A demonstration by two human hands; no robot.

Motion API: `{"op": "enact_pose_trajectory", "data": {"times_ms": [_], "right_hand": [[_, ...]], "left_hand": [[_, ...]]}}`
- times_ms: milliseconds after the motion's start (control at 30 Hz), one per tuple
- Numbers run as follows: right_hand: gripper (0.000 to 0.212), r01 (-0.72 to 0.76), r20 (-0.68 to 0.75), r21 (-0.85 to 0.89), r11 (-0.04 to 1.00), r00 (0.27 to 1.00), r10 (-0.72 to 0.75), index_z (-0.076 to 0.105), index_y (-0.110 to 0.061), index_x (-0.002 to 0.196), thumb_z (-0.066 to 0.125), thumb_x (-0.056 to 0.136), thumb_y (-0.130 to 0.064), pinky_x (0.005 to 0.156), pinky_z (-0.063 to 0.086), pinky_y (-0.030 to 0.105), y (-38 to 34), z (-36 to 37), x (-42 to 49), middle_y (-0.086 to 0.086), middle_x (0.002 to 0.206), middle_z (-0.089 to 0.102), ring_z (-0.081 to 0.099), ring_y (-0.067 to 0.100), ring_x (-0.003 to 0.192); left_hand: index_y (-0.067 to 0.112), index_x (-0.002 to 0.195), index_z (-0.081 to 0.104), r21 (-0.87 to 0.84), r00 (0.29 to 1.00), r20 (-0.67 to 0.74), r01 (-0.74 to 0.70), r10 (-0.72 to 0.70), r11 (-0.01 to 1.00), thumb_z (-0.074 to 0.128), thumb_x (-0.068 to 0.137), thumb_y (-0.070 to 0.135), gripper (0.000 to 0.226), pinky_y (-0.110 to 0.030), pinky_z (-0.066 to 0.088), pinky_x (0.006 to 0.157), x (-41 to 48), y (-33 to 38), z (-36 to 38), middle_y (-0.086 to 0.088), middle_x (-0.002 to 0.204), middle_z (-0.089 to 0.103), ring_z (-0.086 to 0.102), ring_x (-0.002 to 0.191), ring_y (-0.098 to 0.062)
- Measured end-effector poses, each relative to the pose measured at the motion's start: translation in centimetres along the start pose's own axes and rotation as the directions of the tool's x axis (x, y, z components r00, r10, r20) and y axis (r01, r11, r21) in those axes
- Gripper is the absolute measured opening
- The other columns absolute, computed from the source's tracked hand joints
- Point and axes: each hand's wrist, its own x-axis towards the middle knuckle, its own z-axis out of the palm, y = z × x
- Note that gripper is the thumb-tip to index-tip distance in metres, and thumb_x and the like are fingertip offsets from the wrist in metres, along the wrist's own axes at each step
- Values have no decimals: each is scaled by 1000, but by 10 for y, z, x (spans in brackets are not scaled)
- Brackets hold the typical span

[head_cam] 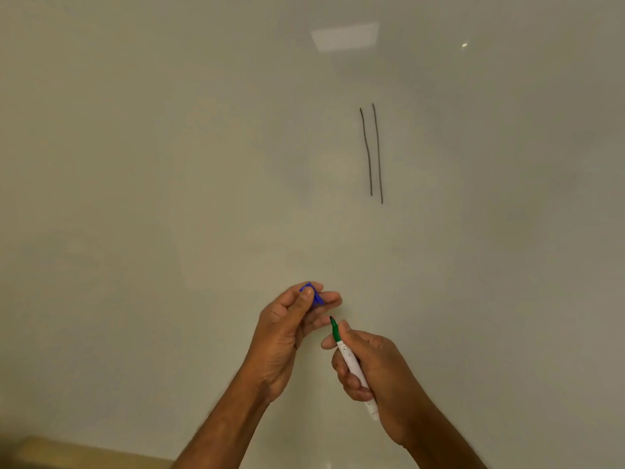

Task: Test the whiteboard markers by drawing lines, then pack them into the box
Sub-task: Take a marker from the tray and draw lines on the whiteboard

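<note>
"What did the left hand have?"

"A small blue cap, pinched between thumb and fingertips and kept off to the side. I took it that the cap was being held ready to go back on."

"And the right hand?"

"It was wrapped round a white-barrelled marker in a writing grip. The green tip was bare and pointed up towards the board, close to the left hand's fingers. It wasn't touching the surface, so I'd say that one hadn't been tested yet."

"Where was all this?"

"In front of the whiteboard, near the middle of its lower edge. Higher up, right of centre, stood two dark lines, close together and nearly upright."

"And the room?"

"The board was glossy, and a ceiling light's reflection showed near its top edge. A tan strip showed below its lower left corner. I couldn't see the box anywhere."
</note>
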Motion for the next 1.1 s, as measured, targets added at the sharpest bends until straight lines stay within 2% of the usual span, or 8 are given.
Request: {"op": "enact_pose_trajectory", "data": {"times_ms": [100, 233, 400, 500, 733, 900, 1000, 1100], "right_hand": [[39, 90, 24, 3, 996, 996, -90, 56, 0, 124, 51, 91, -21, 40, 36, 21, -17, -4, -7, 16, 71, 62, 45, 12, 45], [23, 369, -142, -134, 920, 911, -387, 61, -18, 117, 54, 97, -10, 48, 44, 26, -43, -4, -15, 20, 91, 70, 55, 19, 56], [26, 470, -190, 262, 843, 882, -432, 66, -4, 113, 47, 96, -10, 66, 56, 29, -77, -8, -14, 25, 103, 68, 64, 26, 81], [34, 507, -155, 366, 781, 860, -485, 64, -7, 123, 44, 95, -5, 82, 54, 36, -93, -10, -13, 25, 115, 65, 64, 28, 99], [35, 699, -269, -95, 709, 668, -694, 64, -13, 120, 54, 90, -27, 83, 53, 39, -124, 5, -4, 14, 104, 73, 68, 26, 102], [54, 704, -385, -379, 601, 471, -794, 68, -20, 119, 49, 88, -59, 94, 52, 32, -141, 8, 14, 2, 104, 75, 67, 13, 103], [36, 745, -350, -472, 471, 331, -876, 66, -15, 108, 56, 91, -45, 80, 45, 3, -153, 12, 15, 0, 97, 75, 65, 0, 98], [24, 741, -285, -559, 371, 248, -926, 61, -16, 102, 60, 90, -36, 74, 47, 5, -163, 12, 22, -3, 91, 74, 67, 5, 91]], "left_hand": [[6, 120, 66, 67, 986, -97, -130, 137, 989, 55, 99, 26, 31, -39, 58, 95, 6, 15, 11, -14, 108, 77, 73, 109, -28], [16, 115, 70, 284, 902, -147, -355, 406, 891, 60, 98, 26, 23, -30, 57, 95, 14, 30, 27, 1, 106, 79, 73, 105, -15], [17, 130, 68, 532, 719, -43, -571, 693, 625, 61, 100, 28, 32, -19, 38, 114, 42, 48, 35, 9, 141, 63, 48, 140, -4], [17, 125, 70, 663, 565, 87, -648, 821, 375, 63, 100, 23, 26, -31, 21, 125, 70, 56, 37, 0, 159, 44, 20, 156, -15], [13, 123, 72, 750, 356, 244, -659, 902, 58, 68, 96, 18, 28, -50, 15, 126, 118, 69, 45, -13, 163, 33, 14, 158, -28], [12, 127, 70, 754, 333, 249, -656, 909, 33, 62, 99, 25, 31, -54, 17, 125, 144, 71, 47, -13, 162, 35, 16, 157, -29], [13, 129, 69, 747, 325, 240, -663, 915, 40, 58, 100, 29, 35, -51, 16, 126, 154, 71, 50, -12, 162, 36, 17, 157, -28], [16, 131, 66, 738, 313, 231, -673, 921, 43, 58, 99, 31, 36, -46, 13, 127, 162, 72, 54, -11, 162, 36, 16, 157, -27]]}}
